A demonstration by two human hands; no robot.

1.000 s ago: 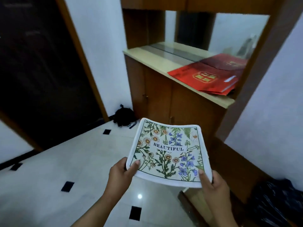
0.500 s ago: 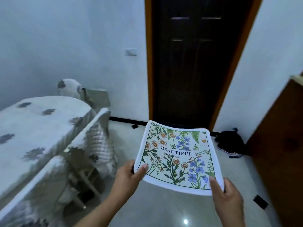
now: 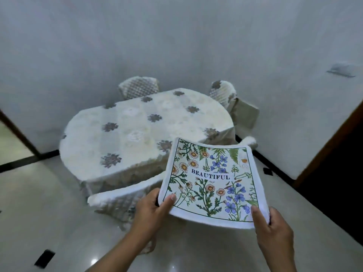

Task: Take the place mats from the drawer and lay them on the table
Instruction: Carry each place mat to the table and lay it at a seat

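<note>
I hold a white place mat (image 3: 212, 181) printed with flowers and the word BEAUTIFUL flat in front of me. My left hand (image 3: 151, 211) grips its near left corner, thumb on top. My right hand (image 3: 273, 232) grips its near right corner the same way. Whether more mats lie under the top one cannot be told. Beyond the mat stands an oval table (image 3: 137, 130) under a white cloth with grey flower prints. The mat hangs in the air over the table's near right edge, apart from it. The drawer is out of view.
Covered chairs surround the table: one close in front of me (image 3: 117, 203), two at the far side (image 3: 139, 87) (image 3: 223, 91). A beige cloth (image 3: 243, 118) hangs off the far right chair. A dark door (image 3: 334, 169) is on the right. The tiled floor (image 3: 39, 213) stretches left.
My view has swung left, from the wooden cabinet past the dark door to the table. Both hands have kept their hold on the mat throughout.
</note>
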